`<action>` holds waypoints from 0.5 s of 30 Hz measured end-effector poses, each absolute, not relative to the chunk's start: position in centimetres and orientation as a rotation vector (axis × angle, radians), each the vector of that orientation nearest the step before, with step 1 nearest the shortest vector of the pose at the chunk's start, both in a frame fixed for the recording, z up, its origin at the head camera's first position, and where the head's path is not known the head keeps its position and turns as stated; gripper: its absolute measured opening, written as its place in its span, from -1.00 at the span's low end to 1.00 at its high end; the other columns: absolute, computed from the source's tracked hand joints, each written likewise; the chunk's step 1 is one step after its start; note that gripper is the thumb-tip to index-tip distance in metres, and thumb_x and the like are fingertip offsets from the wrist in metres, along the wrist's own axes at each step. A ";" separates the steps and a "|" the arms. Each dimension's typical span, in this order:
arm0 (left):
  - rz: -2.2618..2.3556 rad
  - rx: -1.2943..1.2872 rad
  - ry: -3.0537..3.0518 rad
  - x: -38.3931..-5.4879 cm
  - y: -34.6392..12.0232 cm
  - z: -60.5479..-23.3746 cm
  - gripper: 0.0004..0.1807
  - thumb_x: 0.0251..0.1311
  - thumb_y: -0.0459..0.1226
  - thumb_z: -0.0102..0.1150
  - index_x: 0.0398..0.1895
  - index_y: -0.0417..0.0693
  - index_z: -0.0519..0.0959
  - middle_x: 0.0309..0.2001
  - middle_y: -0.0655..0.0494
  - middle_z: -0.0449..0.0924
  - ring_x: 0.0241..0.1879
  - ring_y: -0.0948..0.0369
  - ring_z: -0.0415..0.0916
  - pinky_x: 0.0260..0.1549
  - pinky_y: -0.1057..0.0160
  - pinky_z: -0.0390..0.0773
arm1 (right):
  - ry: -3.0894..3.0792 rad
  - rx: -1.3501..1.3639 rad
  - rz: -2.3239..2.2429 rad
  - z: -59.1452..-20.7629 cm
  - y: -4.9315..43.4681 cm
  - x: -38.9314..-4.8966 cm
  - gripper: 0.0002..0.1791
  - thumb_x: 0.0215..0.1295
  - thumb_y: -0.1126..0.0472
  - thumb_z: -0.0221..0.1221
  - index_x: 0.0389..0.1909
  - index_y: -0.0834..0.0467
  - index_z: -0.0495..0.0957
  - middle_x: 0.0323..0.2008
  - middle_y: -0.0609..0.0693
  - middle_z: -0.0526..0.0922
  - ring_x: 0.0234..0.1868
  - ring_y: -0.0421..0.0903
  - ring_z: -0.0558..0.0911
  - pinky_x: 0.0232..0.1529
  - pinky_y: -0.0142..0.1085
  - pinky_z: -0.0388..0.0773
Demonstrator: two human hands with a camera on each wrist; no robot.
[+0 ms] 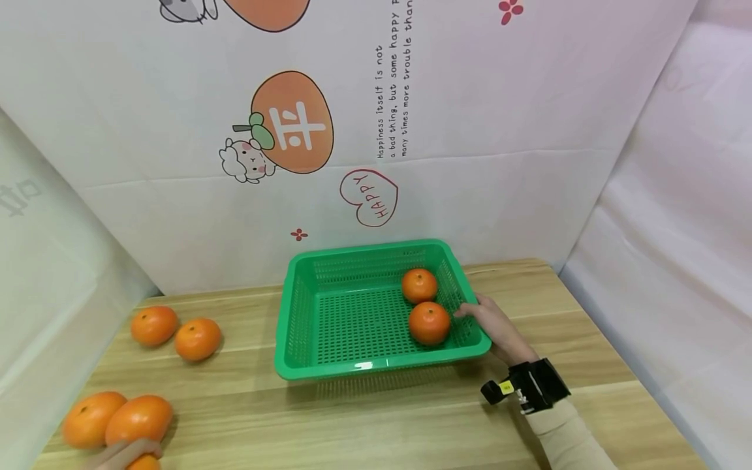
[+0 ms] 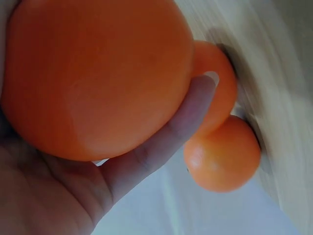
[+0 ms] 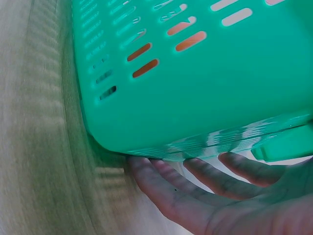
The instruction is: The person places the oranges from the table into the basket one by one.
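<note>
Though head view crops it | left grip (image 1: 126,453) clasps orange (image 2: 98,81) | right grip (image 1: 498,325) pinches basket (image 1: 376,365)

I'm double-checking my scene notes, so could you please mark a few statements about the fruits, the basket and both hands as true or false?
1. Two orange fruits lie inside the green basket. True.
2. The right grip is around a fruit. False: it holds the basket's right side.
3. The left grip holds a single fruit. True.
4. Every fruit is in the basket. False: other fruits lie on the wooden table, left of it.
5. The basket has slotted openings. True.
</note>
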State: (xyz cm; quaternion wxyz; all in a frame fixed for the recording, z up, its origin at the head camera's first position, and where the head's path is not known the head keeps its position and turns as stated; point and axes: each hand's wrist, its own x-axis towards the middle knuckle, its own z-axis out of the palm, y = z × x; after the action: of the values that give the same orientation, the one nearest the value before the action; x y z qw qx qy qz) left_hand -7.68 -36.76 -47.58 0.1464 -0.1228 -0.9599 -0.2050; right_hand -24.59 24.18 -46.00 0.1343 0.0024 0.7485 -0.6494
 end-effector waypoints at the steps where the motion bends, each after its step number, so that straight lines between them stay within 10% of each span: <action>1: -0.553 -0.382 -2.770 -8.0 -36.6 -47.3 -0.34 -0.19 0.05 0.73 0.02 0.55 0.55 -0.01 0.43 0.57 -0.15 0.60 0.41 -0.18 0.69 0.24 | 2.169 0.009 -1.883 -46.0 24.2 -24.6 -0.21 0.41 0.27 0.02 0.62 0.35 0.06 0.49 0.44 0.33 0.17 0.00 0.67 0.13 -0.12 0.71; 15: -0.090 -0.438 -2.808 -9.5 -34.1 -47.2 -0.21 -0.40 0.52 0.53 -0.05 0.46 0.61 -0.08 0.47 0.63 -0.19 0.49 0.49 -0.22 0.37 0.51 | 2.168 0.016 -1.891 -46.2 24.3 -24.5 -0.21 0.40 0.26 0.03 0.62 0.36 0.07 0.49 0.45 0.33 0.16 0.00 0.68 0.11 -0.12 0.71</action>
State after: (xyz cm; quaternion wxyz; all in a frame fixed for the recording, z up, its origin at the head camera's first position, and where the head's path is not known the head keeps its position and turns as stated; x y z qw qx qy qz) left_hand -9.53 -34.06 -47.21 0.1487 -0.1522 -0.9766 -0.0313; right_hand -24.54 24.28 -46.23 0.1321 0.0057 0.7471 -0.6515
